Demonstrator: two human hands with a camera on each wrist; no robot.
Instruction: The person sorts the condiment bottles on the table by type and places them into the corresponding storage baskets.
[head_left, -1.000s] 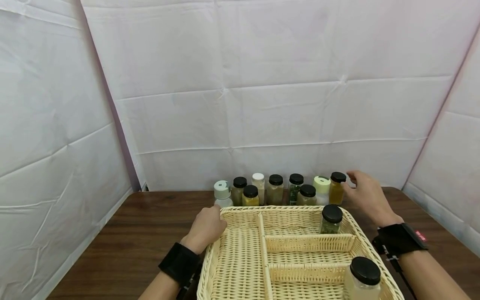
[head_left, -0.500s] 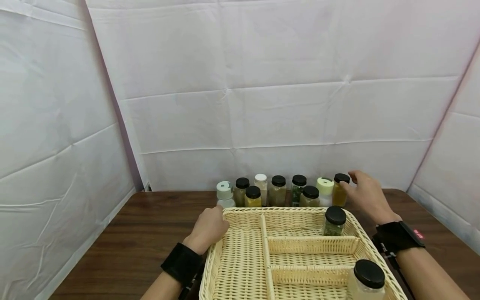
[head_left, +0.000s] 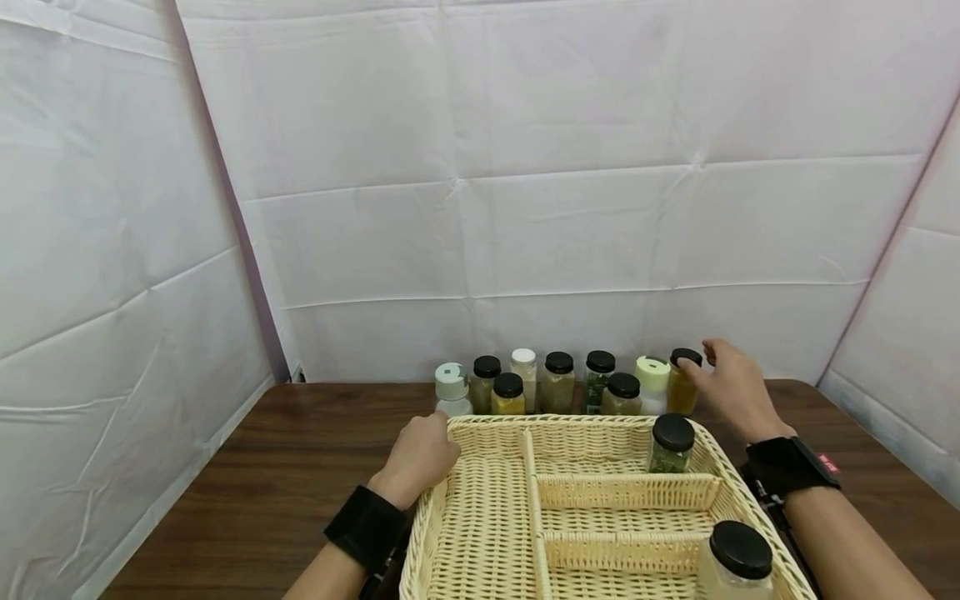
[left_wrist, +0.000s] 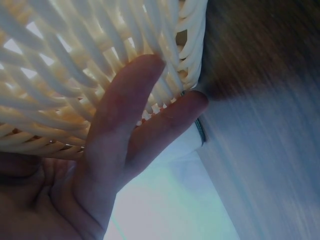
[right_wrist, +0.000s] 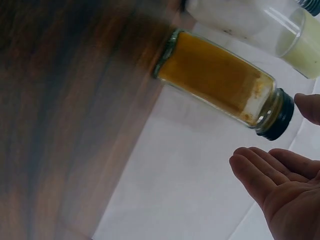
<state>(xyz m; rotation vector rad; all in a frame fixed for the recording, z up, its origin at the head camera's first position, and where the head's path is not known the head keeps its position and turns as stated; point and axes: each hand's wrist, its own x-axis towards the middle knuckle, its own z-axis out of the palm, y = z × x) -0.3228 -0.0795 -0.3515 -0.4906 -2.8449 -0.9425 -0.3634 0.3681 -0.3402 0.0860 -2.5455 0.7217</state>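
Head view: white sheeting [head_left: 135,333] at far left, brown table [head_left: 315,450] beside it, and look, the left hand [head_left: 416,457] has the basket [head_left: 480,508] by its back left corner, gripping the wall, fingers against the outside weave in the left wrist view. Behind the basket it's a crowd of jars: mint-lidded jar [head_left: 453,404] near that hand, then yellow jar [head_left: 509,404], white-capped jar [head_left: 525,390], more black caps, lime-lidded jar [head_left: 654,402]. Inside, back right compartment, there's the herb jar [head_left: 670,457], upright. And the mustard jar [head_left: 681,396]! Upright on the table behind the basket's right end, last in line. Right at it, the right hand [head_left: 731,396]: thumb spread from the fingers, thumb tip by the black cap; touching or not, I can't tell. Pale jar [head_left: 733,575] stands in the front right compartment.
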